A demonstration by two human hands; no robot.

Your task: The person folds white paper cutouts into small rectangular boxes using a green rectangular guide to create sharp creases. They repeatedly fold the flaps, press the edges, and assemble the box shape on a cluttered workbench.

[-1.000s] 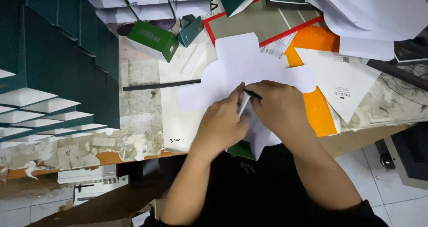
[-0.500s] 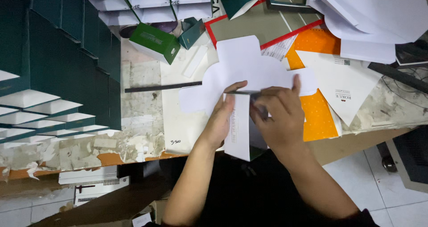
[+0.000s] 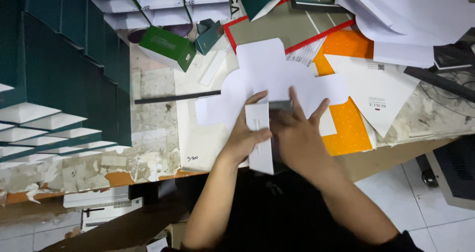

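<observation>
A white die-cut card blank [image 3: 269, 66] with rounded flaps lies flat on the worn table [image 3: 148, 148] in front of me. One narrow white panel [image 3: 261, 153] of it is folded back toward me over the table's edge. My left hand [image 3: 246, 136] grips this panel, thumb on top. My right hand [image 3: 296, 133] lies flat beside it, fingers spread, pressing on the blank at the fold. A small dark patch [image 3: 280, 105] shows between my fingers; I cannot tell what it is.
Rows of dark green folded boxes [image 3: 59, 84] fill the left. A green carton [image 3: 166, 46] and a small teal box [image 3: 209, 34] stand behind the blank, with a black rod [image 3: 178, 97] lying across. An orange sheet [image 3: 349, 133], a white triangular card [image 3: 376, 91] and piled white sheets [image 3: 410, 14] lie right.
My hands were bunched together over the blank's near edge. The narrow panel has since been folded toward me, and my right hand has spread flat on the blank.
</observation>
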